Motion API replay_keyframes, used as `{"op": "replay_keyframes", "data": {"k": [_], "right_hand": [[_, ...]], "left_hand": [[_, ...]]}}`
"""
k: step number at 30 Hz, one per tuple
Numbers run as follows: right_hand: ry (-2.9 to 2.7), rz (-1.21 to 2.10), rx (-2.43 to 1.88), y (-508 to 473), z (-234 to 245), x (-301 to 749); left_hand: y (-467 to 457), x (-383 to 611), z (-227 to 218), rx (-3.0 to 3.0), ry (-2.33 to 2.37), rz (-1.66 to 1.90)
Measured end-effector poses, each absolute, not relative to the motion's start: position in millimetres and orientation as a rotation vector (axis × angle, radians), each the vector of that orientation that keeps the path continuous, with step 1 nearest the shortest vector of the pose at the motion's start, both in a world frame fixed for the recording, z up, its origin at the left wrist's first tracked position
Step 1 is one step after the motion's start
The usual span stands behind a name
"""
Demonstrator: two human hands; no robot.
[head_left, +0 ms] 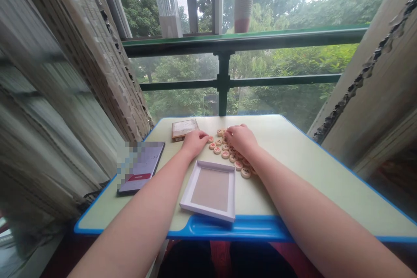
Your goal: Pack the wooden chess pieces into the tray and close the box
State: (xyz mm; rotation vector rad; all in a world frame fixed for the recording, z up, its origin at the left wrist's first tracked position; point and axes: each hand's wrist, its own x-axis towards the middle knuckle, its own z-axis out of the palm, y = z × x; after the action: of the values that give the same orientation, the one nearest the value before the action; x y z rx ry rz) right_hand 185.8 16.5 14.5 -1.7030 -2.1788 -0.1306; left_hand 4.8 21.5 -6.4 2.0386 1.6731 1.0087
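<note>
Several round wooden xiangqi pieces (225,154) with red or dark characters lie in a loose cluster on the table. At the cluster's left edge, my left hand (194,143) has its fingertips closed on a red-marked xiangqi piece (210,139). My right hand (243,139) reaches over the far side, its fingers curled down and its fingertips at a piece they partly cover. Some pieces are hidden beneath that hand and forearm. Nearer to me, an open, shallow white box (230,191) has a plain brownish bottom and nothing inside.
A small flat box (184,128) lies beyond my left hand. The purple-grey book (146,165) rests at the table's left side, partly blurred out. The pale table (302,160) has a blue rim, with a window and green railing (224,45) behind it. Curtains hang at both sides.
</note>
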Motion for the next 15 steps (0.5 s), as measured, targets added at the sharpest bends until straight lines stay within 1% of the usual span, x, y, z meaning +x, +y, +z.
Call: {"op": "replay_keyframes", "data": {"k": [8,15], "right_hand": [[-2.186,-0.032,-1.618,13,18,179],[-1.953,0.384,-1.495,6,26,168]], "left_hand": [[23,4,-9,2.092,1.691,1.03],[16,10,1,2.11,1.5,1.259]]}}
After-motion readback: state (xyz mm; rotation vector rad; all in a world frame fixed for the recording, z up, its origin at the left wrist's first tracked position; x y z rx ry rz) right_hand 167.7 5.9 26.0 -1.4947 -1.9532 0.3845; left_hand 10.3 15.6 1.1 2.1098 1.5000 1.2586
